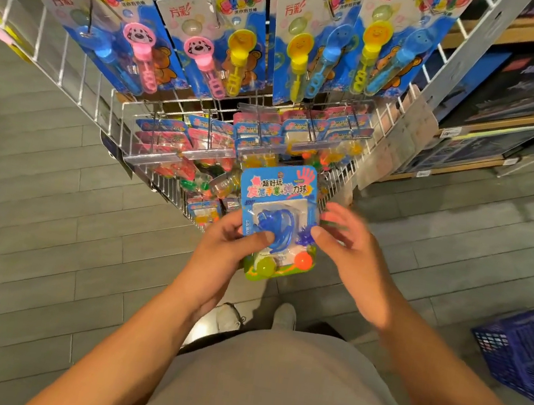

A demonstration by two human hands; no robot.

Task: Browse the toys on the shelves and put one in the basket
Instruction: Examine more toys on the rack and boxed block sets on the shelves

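Grey shop floor before wire toy rack (171, 139). Blister-carded toy pack (277, 217) gripped in left hand (234, 249), right hand (352, 249) loose-fingered, thumb touching its edge. Next, likely: carry right to blue basket (527, 352).

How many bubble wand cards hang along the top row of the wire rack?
4 front cards: far left, centre-left, centre-right, and far right. Edges of more cards show behind some of them, so further ones may be hidden.
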